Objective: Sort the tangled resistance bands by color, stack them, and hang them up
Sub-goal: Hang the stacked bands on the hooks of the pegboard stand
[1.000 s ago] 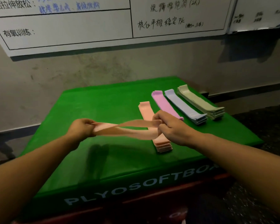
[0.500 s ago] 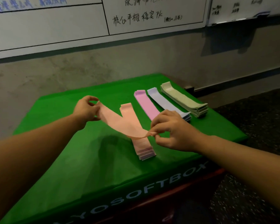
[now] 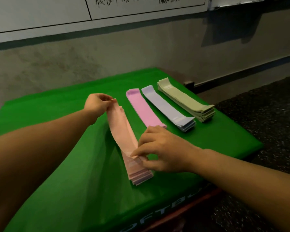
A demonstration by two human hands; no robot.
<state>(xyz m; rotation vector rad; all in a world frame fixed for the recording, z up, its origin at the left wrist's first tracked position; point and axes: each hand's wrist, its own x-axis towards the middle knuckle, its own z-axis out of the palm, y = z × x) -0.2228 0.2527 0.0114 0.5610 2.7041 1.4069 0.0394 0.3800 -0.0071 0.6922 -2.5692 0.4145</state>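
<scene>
Pinching both ends now: the left hand (image 3: 97, 102) has the far end of the peach band (image 3: 122, 131) nipped between thumb and fingertips, and the right hand (image 3: 159, 151) pinches the near end the same way, fingers curled down onto it. A second ago that band was pulled out sideways between two fists with a twist in it, half a second ago it was swinging round at an angle, and now it's flat, untwisted and lined up lengthwise right over the peach stack (image 3: 139, 174). The near end looks like it's already touching the pile; the far end is lifted a bit, not laid down yet.

So the untangling of this one is basically done, it's just the set-down left. I'd guess the tricky bit is letting go without the rubber springing back and skewing the pile.

Next to it, going right: pink stack (image 3: 144, 109), lavender stack (image 3: 167, 108), pale green stack (image 3: 186, 99), all side by side on the green box (image 3: 57, 164). No loose tangle visible anywhere, so sorting looks nearly finished, with hanging not started. Whiteboard (image 3: 40, 12) on the wall behind.
</scene>
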